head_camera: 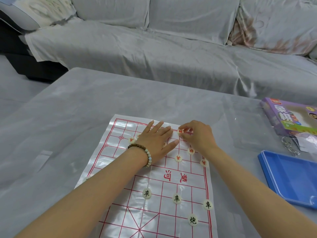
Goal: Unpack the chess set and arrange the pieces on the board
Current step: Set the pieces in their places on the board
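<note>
On the grey-covered counter (68,126) lies the glossy red-lined board (130,212). The left hand (154,140), wearing a bead bracelet (145,154), lies flat on the board's far half with fingers straight and spread. Just beside it, the right hand (199,136) pinches a red-marked piece (180,131) at the far edge row. Black-marked pieces (147,193) sit on the near half. Farther right, off the board, are a purple box (288,117) and a blue tray (291,177).

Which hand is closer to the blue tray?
Right. The right hand pinches a piece at the far edge of the board, on the side toward the blue tray; the left hand lies flat on the board, farther away.
</note>
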The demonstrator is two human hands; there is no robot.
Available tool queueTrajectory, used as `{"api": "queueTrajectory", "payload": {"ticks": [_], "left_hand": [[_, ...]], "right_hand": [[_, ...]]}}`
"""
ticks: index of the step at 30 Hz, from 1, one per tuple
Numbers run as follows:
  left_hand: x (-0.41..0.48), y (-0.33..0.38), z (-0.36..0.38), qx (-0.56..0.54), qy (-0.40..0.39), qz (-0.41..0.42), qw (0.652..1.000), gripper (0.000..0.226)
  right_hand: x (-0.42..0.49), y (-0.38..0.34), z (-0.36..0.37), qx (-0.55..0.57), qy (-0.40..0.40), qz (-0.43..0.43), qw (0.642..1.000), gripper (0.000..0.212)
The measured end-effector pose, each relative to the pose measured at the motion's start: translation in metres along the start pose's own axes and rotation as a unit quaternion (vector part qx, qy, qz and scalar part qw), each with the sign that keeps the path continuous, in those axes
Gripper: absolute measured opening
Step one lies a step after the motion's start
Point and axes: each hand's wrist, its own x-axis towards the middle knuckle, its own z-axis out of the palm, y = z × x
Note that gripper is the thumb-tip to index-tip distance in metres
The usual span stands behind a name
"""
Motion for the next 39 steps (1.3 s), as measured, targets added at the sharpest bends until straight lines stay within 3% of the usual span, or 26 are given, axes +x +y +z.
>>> {"api": "queueTrajectory", "payload": {"ticks": [11,16,24,28,33,39], "left_hand": [[-0.012,-0.012,-0.006,-0.024,0.037,-0.009,0.999,0.060],[-0.048,-0.040,-0.010,-0.050,0.054,-0.050,0.996,0.092],[-0.075,-0.047,0.007,-0.071,0.023,-0.047,0.996,0.111],[-0.073,-0.046,0.011,-0.078,0.031,-0.048,0.995,0.109],[-0.075,-0.043,0.005,-0.086,0.022,-0.056,0.994,0.062],[-0.073,-0.040,-0.003,-0.095,0.028,-0.043,0.994,0.058]], "right_hand": [[-0.009,-0.008,-0.003,0.003,0.012,-0.018,1.000,0.029],[-0.017,-0.032,-0.007,0.037,-0.012,-0.057,0.998,0.025],[-0.025,-0.058,0.010,0.022,-0.033,-0.007,0.999,0.034],[-0.028,-0.065,0.019,-0.020,-0.015,-0.005,1.000,0.034],[-0.028,-0.070,0.022,-0.017,-0.010,-0.014,1.000,0.032],[-0.030,-0.053,0.000,0.012,0.012,-0.039,0.999,0.026]]}}
